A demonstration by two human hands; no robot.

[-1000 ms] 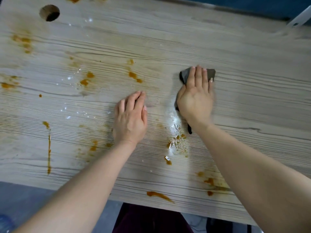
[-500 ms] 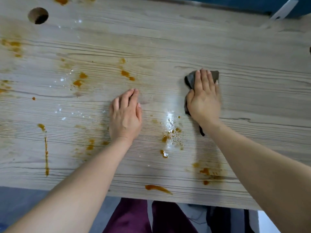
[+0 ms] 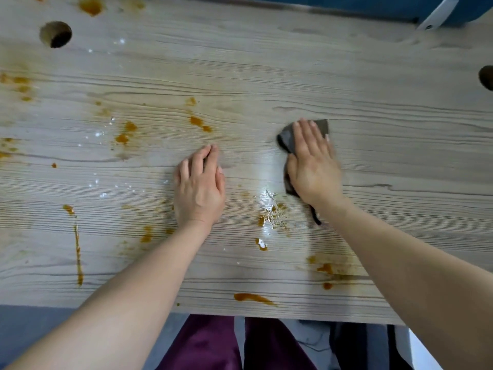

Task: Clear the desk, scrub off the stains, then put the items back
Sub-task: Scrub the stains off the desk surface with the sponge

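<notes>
Hiding cloth [image 3: 289, 137] (mostly): rt hand [image 3: 313, 166].

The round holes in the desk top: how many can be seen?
2. One round hole is at the far left corner; another hole is cut off by the right frame edge. More may lie outside the view.

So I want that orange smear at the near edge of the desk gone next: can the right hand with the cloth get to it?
Probably yes. The right hand presses the cloth flat on the desk, and only bare wood and small stains lie between it and the orange smear.
</notes>
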